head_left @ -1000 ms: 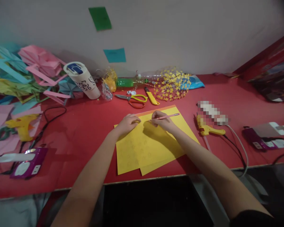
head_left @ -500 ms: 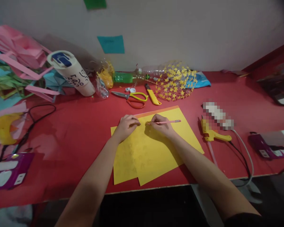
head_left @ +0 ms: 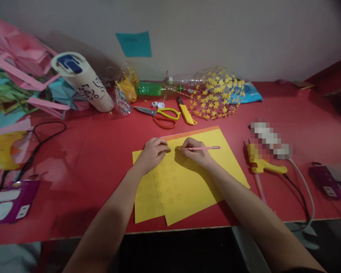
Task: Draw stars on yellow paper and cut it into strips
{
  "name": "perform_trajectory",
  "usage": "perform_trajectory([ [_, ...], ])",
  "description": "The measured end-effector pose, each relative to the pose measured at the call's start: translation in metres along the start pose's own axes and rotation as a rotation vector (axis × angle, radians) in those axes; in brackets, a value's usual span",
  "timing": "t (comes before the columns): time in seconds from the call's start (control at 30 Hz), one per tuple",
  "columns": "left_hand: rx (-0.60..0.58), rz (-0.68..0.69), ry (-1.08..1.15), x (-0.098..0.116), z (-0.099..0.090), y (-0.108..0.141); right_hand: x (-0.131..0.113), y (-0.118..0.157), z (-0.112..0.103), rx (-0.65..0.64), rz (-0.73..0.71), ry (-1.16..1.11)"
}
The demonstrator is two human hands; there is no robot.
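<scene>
Head camera looks down over both hands (head_left: 152,154)

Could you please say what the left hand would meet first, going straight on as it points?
The left hand would probably meet the pink pencil in the right hand first; depth is unclear.

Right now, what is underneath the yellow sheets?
An orange strip shows past the far edge of the yellow sheets, against the red tabletop. How far it reaches underneath, and whether anything else lies there, is covered.

Overlapping yellow sheets (head_left: 194,178) (faintly marked) lie flat beneath a pink pencil (head_left: 206,148).
</scene>
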State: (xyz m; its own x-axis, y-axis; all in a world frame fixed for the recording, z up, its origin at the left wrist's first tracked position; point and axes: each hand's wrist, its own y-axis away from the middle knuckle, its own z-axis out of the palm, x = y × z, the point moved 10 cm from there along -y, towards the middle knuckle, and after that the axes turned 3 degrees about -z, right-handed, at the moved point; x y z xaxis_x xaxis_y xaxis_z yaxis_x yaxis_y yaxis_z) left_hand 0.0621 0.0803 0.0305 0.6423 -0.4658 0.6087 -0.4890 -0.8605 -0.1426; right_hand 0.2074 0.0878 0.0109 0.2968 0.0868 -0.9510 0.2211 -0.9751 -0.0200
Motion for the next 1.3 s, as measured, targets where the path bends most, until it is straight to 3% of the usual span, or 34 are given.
perform_trajectory([
  [0.37,0.018,-0.088,0.090,-0.0107,-0.0007,-0.0024,-0.0006,-0.0009,0.0019,-0.018,-0.003,0.033],
  [1.3,0.016,-0.069,0.090,-0.0095,0.0000,-0.0020,0.0066,-0.0013,-0.0058,0.122,0.047,-0.034],
])
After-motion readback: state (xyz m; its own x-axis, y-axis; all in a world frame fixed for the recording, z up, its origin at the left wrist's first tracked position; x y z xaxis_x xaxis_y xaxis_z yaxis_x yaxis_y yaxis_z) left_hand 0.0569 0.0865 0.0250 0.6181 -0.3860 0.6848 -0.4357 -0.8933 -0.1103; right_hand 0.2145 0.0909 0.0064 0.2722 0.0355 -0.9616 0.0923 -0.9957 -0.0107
